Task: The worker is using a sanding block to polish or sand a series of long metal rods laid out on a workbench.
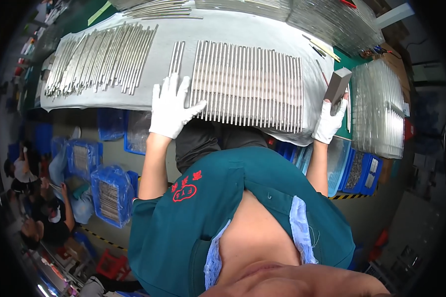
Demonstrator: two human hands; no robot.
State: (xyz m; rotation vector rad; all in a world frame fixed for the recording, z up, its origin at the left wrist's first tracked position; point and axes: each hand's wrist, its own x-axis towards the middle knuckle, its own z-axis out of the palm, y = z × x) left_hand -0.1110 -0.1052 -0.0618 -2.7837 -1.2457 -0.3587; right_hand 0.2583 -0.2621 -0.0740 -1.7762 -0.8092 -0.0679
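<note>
My left hand (pixel 172 108), in a white glove, lies with its fingers spread at the front of the table. Its fingertips reach the lower ends of a small group of metal rods (pixel 177 55), and its thumb lies over the near left corner of a wide, even row of shiny metal rods (pixel 248 84). At the right end of the table my right hand (pixel 329 123), also gloved in white, is closed around the lower end of a dark grey rectangular block (pixel 338 83), which is held tilted upward.
A looser spread of rods (pixel 101 59) covers the left of the white cloth (pixel 158 32). Plastic-wrapped bundles (pixel 376 109) stand at the right. Thin tools (pixel 322 48) lie at the back right. Blue bins (pixel 111 195) stand on the floor, and people (pixel 47 213) are at far left.
</note>
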